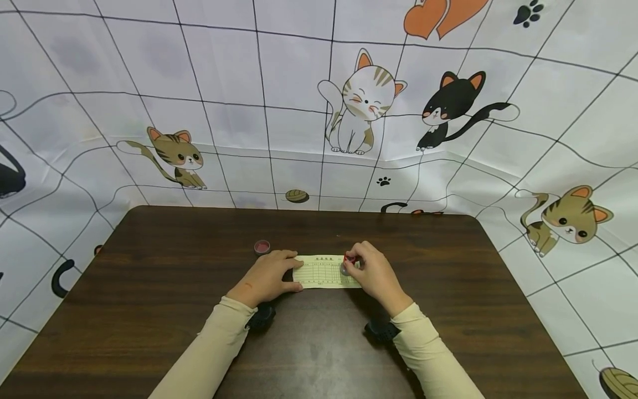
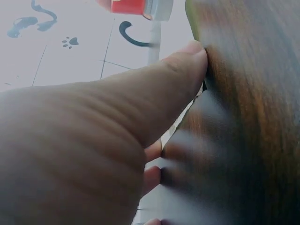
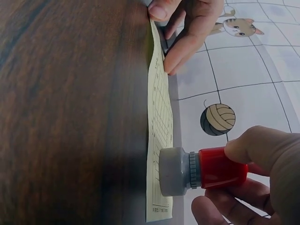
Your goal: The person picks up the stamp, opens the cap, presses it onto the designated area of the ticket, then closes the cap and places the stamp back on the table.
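Observation:
A yellow printed slip (image 1: 319, 271) with a ruled grid lies on the brown table between the hands. My left hand (image 1: 269, 275) rests at its left end, thumb at the near corner and fingers along the far side, all fairly straight. My right hand (image 1: 375, 275) pinches the red handle of a round stamp (image 3: 206, 171) between thumb and fingers. The stamp's grey base faces down at the right part of the slip, right at the paper in the right wrist view. In the left wrist view, the thumb (image 2: 183, 70) shows close to the tabletop.
A small round tin-like piece (image 1: 261, 247) with a reddish inside sits just beyond my left hand. The dark wooden table (image 1: 149, 310) ends at a white cloth (image 1: 229, 133) with cat drawings behind it. Each wrist wears a black band.

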`<state>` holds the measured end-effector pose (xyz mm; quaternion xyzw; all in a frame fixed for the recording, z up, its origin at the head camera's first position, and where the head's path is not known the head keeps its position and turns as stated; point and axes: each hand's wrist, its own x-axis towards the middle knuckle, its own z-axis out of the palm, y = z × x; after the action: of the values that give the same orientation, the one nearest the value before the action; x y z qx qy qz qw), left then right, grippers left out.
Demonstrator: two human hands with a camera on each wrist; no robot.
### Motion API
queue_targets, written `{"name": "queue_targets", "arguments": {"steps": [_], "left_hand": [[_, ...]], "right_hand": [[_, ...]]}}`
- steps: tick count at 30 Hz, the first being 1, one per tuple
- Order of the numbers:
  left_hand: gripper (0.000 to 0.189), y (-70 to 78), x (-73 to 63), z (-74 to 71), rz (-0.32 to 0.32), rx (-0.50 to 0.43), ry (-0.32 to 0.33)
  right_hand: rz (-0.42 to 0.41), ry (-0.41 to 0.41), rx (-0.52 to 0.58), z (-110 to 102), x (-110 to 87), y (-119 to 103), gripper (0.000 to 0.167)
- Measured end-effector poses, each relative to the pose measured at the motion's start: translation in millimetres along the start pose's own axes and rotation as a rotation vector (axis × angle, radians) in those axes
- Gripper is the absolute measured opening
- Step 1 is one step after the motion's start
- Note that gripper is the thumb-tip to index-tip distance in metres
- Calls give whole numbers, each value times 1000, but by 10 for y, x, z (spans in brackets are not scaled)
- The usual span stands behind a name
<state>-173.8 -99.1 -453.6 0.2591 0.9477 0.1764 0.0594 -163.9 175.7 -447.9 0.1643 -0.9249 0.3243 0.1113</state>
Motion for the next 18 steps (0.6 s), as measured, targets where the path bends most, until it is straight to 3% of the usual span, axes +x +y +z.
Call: {"name": "queue_targets", "arguments": {"steps": [18], "left_hand": [[57,5,-2,-10,-8,9,31]], "right_hand": [[7,-1,-15,20,9,3,14]]}}
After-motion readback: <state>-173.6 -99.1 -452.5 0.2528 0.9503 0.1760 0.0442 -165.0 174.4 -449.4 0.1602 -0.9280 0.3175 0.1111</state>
